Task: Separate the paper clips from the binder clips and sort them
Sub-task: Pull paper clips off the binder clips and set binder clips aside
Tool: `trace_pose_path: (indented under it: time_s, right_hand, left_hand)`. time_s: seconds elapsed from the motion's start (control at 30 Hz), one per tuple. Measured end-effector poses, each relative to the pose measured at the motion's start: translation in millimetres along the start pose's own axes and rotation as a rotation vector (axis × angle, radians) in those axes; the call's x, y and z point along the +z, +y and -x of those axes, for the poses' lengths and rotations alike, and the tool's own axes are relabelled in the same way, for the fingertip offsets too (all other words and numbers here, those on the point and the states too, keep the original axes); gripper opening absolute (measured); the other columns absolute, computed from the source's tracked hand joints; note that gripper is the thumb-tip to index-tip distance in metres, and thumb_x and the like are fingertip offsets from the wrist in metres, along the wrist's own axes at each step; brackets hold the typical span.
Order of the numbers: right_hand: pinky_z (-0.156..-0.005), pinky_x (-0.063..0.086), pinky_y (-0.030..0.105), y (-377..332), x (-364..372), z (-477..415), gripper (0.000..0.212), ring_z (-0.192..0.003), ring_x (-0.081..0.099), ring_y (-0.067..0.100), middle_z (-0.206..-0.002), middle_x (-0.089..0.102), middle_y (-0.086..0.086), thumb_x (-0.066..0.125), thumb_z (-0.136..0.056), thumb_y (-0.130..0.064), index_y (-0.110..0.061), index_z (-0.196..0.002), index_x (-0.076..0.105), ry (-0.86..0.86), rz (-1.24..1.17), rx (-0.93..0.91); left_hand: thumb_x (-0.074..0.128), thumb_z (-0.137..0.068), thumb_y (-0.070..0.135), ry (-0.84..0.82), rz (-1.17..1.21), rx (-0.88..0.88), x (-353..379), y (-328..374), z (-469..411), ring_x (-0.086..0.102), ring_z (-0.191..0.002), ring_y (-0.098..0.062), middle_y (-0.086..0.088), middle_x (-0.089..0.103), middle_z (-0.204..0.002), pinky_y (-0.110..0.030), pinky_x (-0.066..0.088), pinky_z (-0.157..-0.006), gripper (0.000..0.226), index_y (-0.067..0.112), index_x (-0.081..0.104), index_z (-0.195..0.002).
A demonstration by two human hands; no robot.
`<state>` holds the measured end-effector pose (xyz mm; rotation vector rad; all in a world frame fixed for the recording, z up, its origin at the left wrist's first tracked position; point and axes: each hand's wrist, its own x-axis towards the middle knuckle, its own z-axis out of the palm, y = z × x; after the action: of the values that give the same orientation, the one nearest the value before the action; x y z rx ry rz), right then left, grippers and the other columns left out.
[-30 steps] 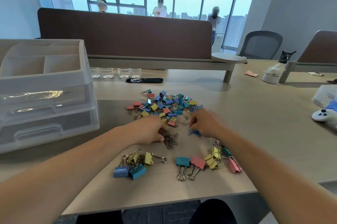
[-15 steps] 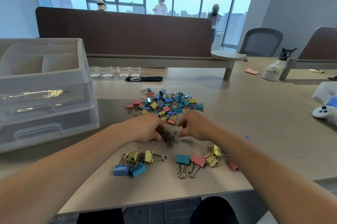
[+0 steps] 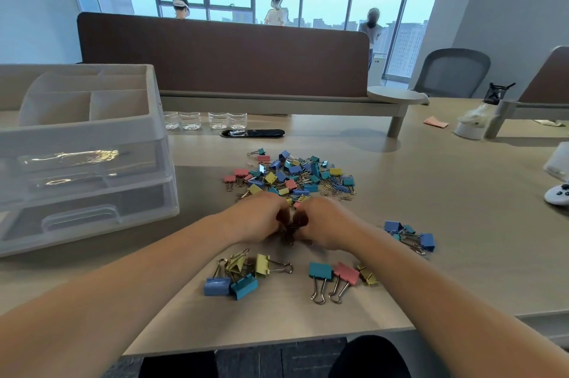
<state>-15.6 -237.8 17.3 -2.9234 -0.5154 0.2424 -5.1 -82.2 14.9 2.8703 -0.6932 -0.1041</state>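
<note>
Lying nearest the front edge of the surface [image 3: 446, 208] are a left group of binder clips [image 3: 238, 277] in blue, teal and yellow and a middle group of binder clips [image 3: 337, 276] in teal, pink and yellow. Just beyond them the left hand [image 3: 257, 220] and right hand [image 3: 328, 223] meet, the fingers [image 3: 272, 208] of both curled in and pinching a small dark bunch of paper clips [image 3: 291, 234] low over the surface. Blue binder clips [image 3: 411, 234] sit right of the right wrist. Farther back lies the mixed pile [image 3: 292, 176], unsorted. A clear drawer organiser [image 3: 86, 162] stands at left, glass jars [image 3: 203, 120] beyond.
</note>
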Motion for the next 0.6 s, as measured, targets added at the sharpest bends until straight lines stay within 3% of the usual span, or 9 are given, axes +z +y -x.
trace_pose_path:
  time_s: [0.1, 0.17, 0.23, 0.4, 0.53, 0.6]
  right_hand:
    - [-0.068, 0.046, 0.025, 1, -1, -1, 0.01, -0.085, 0.059, 0.018, -0.095, 0.065, 0.001, 0.067, -0.091, -0.027, -0.02, -0.098, 0.066, -0.004, -0.013, -0.003]
    - [-0.085, 0.049, 0.026, 3, -5, 0, 0.031, -0.098, 0.059, 0.017, -0.109, 0.065, -0.001, 0.069, -0.09, -0.03, -0.017, -0.118, 0.065, 0.009, -0.042, -0.005]
    - [-0.093, 0.047, 0.028, 7, -8, 2, 0.046, -0.104, 0.059, 0.016, -0.117, 0.064, -0.002, 0.072, -0.086, -0.036, -0.016, -0.126, 0.061, 0.004, -0.046, -0.01]
    - [-0.064, 0.042, 0.025, 9, -6, 1, 0.034, -0.085, 0.057, 0.018, -0.096, 0.064, 0.0, 0.074, -0.082, -0.042, -0.016, -0.103, 0.067, -0.087, 0.017, 0.023]
    - [-0.058, 0.042, 0.023, 2, -7, -1, 0.015, -0.076, 0.057, 0.016, -0.083, 0.062, -0.003, 0.071, -0.087, -0.029, -0.018, -0.095, 0.064, -0.068, 0.036, 0.013]
    - [-0.065, 0.051, 0.027, -2, -5, -3, 0.007, -0.078, 0.061, 0.02, -0.086, 0.065, 0.001, 0.067, -0.089, -0.021, -0.014, -0.092, 0.066, -0.051, 0.064, 0.013]
  left_hand:
    - [0.056, -0.094, 0.015, 0.008, 0.015, 0.007, -3, -4, 2, 0.053, -0.09, -0.013, 0.002, 0.062, -0.103, -0.025, 0.041, -0.075, 0.019, 0.021, 0.068, -0.108]
    - [0.059, -0.094, 0.023, -0.012, 0.003, 0.019, -6, -8, 3, 0.054, -0.092, -0.012, 0.001, 0.064, -0.11, -0.024, 0.041, -0.076, 0.021, 0.019, 0.067, -0.114]
    - [0.065, -0.09, 0.037, -0.057, -0.017, 0.023, -8, -9, 5, 0.053, -0.09, -0.012, 0.002, 0.063, -0.11, -0.024, 0.04, -0.073, 0.033, 0.019, 0.064, -0.118]
    - [0.071, -0.08, 0.051, -0.123, -0.045, -0.016, -6, -4, 7, 0.053, -0.094, -0.017, -0.001, 0.056, -0.106, -0.03, 0.046, -0.078, 0.05, 0.018, 0.058, -0.115]
    - [0.071, -0.083, 0.042, -0.094, -0.018, -0.055, -3, 4, 3, 0.057, -0.09, -0.02, -0.004, 0.06, -0.102, -0.031, 0.046, -0.073, 0.039, 0.015, 0.06, -0.109]
    - [0.071, -0.085, 0.035, -0.082, 0.016, -0.07, -3, 6, 0, 0.06, -0.088, -0.022, -0.006, 0.064, -0.099, -0.028, 0.044, -0.065, 0.031, 0.014, 0.064, -0.107]
